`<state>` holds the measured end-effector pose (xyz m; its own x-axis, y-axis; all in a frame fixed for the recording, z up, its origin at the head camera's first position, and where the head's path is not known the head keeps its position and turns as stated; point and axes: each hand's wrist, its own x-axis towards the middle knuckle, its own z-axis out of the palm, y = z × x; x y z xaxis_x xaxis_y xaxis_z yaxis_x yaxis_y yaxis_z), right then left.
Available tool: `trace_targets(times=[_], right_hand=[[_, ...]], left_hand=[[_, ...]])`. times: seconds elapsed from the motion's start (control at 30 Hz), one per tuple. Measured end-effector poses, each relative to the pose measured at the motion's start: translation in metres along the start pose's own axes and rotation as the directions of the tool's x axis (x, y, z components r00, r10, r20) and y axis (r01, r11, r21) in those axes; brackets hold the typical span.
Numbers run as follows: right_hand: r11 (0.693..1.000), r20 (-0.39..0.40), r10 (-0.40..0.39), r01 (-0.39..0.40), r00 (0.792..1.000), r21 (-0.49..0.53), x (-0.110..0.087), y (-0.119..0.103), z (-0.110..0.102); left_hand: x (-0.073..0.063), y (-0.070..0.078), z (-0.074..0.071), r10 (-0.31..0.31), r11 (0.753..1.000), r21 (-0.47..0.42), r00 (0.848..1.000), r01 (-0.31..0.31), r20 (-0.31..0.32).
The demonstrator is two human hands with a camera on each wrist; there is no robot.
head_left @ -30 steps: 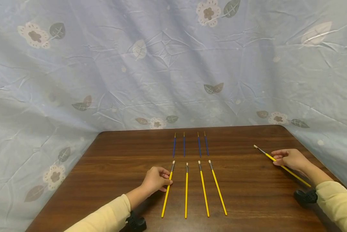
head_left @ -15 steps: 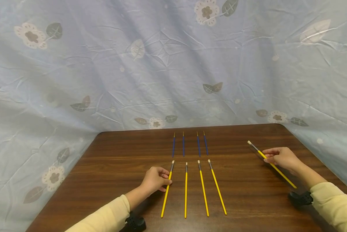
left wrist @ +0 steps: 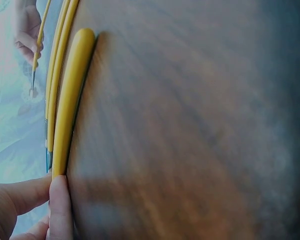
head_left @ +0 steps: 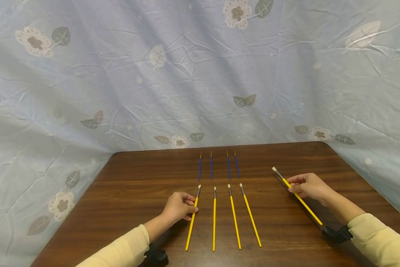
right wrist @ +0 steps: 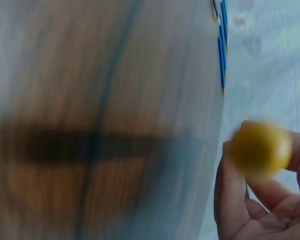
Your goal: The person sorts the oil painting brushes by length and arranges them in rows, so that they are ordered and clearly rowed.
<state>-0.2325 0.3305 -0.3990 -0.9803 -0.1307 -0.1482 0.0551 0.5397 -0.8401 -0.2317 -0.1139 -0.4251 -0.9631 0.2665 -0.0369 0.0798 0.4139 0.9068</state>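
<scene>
My left hand [head_left: 179,207] pinches the leftmost yellow paintbrush [head_left: 191,229] of the front row between thumb and fingers, with the brush lying along the table. In the left wrist view its thick handle [left wrist: 72,100] runs away from the fingertips. To the right, my right hand [head_left: 311,188] pinches another yellow paintbrush [head_left: 306,206] by its handle, bristles pointing to the far left. Its handle end [right wrist: 260,149] looms blurred before the right wrist camera. Between the hands lie three more yellow paintbrushes, the left [head_left: 214,222], middle [head_left: 235,222] and right [head_left: 252,218], bristles facing away.
Behind the yellow row lie several thin blue paintbrushes [head_left: 211,167], side by side on the brown wooden table [head_left: 136,185]. A pale floral cloth [head_left: 186,85] hangs around the back and sides. Black wrist cameras [head_left: 337,234] sit under both wrists.
My right hand has moved left across the table with its yellow paintbrush, toward the front row. My left hand keeps its pinch on the leftmost paintbrush and stays in place.
</scene>
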Motion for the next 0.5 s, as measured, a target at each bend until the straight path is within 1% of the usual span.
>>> trace_targets(times=[0.27, 0.5], right_hand=[[1.000, -0.025, -0.002, 0.002, 1.000, 0.027, -0.008, -0.017, 0.031], [0.998, -0.031, 0.015, -0.013, 0.999, 0.058, -0.016, -0.027, 0.056]], left_hand=[[0.000, 0.000, 0.000, 0.001, 1.000, -0.001, 1.000, -0.001, 0.001], [0.000, -0.001, 0.000, 0.004, 1.000, -0.009, 1.000, -0.004, -0.003]])
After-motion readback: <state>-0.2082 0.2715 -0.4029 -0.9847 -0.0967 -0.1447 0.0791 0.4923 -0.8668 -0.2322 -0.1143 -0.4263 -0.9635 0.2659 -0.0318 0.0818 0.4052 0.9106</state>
